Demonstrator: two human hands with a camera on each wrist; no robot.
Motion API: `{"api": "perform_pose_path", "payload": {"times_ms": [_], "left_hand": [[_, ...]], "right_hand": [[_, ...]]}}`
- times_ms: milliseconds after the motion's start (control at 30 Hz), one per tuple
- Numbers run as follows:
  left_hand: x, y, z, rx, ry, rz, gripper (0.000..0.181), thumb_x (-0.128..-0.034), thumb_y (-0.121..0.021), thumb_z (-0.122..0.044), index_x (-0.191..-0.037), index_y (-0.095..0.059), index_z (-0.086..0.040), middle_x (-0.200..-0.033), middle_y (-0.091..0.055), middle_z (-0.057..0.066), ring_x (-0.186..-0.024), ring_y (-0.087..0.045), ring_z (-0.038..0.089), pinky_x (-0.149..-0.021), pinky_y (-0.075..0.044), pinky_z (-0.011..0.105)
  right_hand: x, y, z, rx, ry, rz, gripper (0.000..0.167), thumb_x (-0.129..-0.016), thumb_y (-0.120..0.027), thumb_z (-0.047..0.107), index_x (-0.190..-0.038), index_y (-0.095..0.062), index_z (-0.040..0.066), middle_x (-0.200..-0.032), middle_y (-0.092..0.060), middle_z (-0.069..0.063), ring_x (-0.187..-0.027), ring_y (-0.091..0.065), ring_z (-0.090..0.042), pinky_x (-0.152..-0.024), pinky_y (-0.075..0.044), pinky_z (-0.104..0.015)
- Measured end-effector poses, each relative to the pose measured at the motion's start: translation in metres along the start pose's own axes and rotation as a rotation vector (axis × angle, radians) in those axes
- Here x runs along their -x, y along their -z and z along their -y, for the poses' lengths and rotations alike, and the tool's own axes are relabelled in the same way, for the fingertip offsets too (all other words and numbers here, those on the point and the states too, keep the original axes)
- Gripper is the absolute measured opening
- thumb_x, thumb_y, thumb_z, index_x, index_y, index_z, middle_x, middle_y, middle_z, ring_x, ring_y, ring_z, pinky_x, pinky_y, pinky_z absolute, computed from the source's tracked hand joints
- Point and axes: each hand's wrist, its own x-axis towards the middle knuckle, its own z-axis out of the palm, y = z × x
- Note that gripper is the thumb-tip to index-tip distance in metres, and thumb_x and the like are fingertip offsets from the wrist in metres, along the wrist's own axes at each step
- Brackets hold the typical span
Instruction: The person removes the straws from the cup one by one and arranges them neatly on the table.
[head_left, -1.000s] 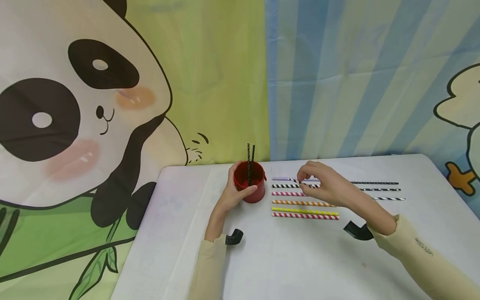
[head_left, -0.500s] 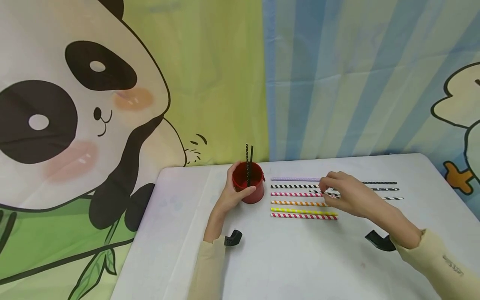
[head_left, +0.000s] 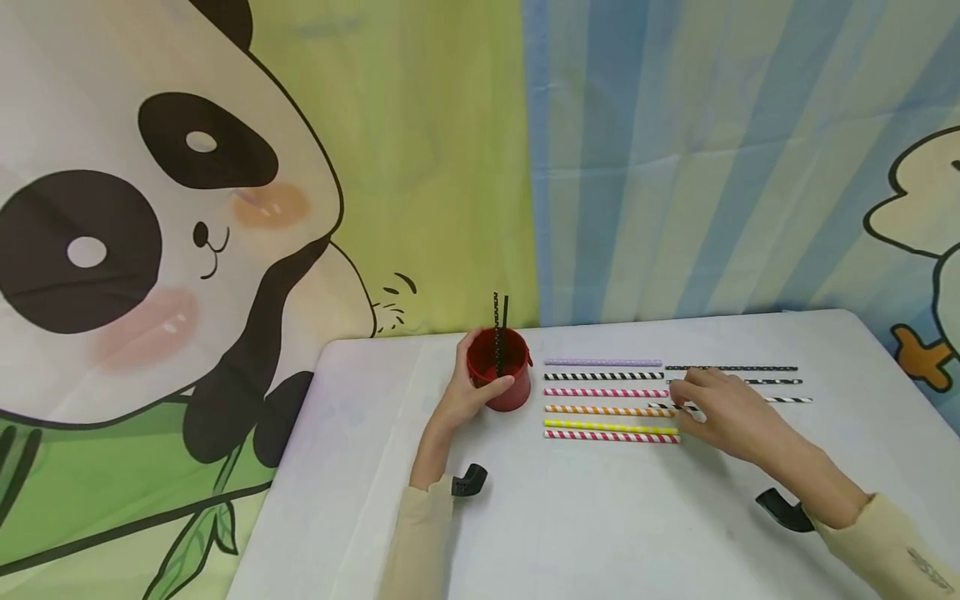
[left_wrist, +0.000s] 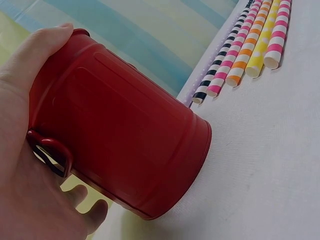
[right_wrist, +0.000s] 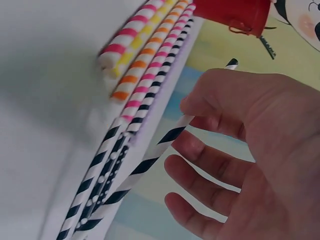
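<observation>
My left hand grips a small red metal bucket standing on the table; two black patterned straws stick up out of it. In the left wrist view, thumb and fingers lie around the bucket's side. My right hand pinches a black-and-white striped straw between thumb and index finger, above the right ends of the laid-out straws. Its other fingers are loosely bent. In the head view the hand covers much of this straw, with its left tip showing.
Straws lie in rows right of the bucket: lavender, black-striped, pink-striped, orange-striped, yellow and red-striped. Further right lie two black dotted straws and a black-striped one. A printed curtain hangs behind.
My right hand has moved right and nearer to me, away from the bucket, carrying the striped straw. The left hand keeps its grip on the bucket.
</observation>
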Motion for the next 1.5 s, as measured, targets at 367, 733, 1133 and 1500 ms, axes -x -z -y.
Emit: {"api": "perform_pose_path", "payload": {"times_ms": [367, 733, 1133, 1500], "left_hand": [[0.000, -0.001, 0.001, -0.002, 0.001, -0.008, 0.094, -0.0841, -0.079, -0.028, -0.155, -0.017, -0.037, -0.151, -0.039, -0.003, -0.141, -0.036, 0.022, -0.102, -0.052, 0.049], [0.000, 0.000, 0.001, -0.005, -0.009, -0.007, 0.095, -0.0842, -0.079, -0.027, -0.156, -0.017, -0.035, -0.152, -0.038, -0.002, -0.141, -0.036, 0.023, -0.102, -0.052, 0.050], [0.000, -0.001, 0.001, 0.009, -0.016, -0.002, 0.096, -0.0843, -0.078, -0.026, -0.157, -0.016, -0.032, -0.152, -0.038, 0.000, -0.142, -0.035, 0.025, -0.102, -0.052, 0.052], [0.001, 0.000, -0.008, 0.005, 0.016, 0.027, 0.098, -0.0871, -0.074, -0.019, -0.160, -0.009, -0.026, -0.158, -0.032, 0.011, -0.147, -0.030, 0.033, -0.106, -0.048, 0.053]], "right_hand": [[0.021, -0.016, -0.026, 0.107, -0.049, -0.020, 0.021, -0.077, -0.074, 0.008, -0.085, -0.059, 0.019, -0.079, -0.054, 0.003, -0.071, -0.051, -0.022, -0.060, -0.043, -0.042], [0.029, -0.020, -0.042, 0.114, -0.134, 0.084, 0.019, -0.079, -0.075, 0.010, -0.084, -0.060, 0.020, -0.080, -0.055, 0.002, -0.076, -0.054, -0.026, -0.066, -0.047, -0.049], [0.024, -0.022, -0.043, 0.077, -0.173, 0.146, 0.018, -0.080, -0.078, 0.009, -0.082, -0.063, 0.019, -0.083, -0.060, -0.001, -0.080, -0.057, -0.031, -0.066, -0.048, -0.052], [0.024, -0.024, -0.045, 0.072, -0.180, 0.169, 0.019, -0.079, -0.079, 0.010, -0.082, -0.062, 0.018, -0.083, -0.060, -0.003, -0.079, -0.057, -0.030, -0.064, -0.048, -0.051]]}}
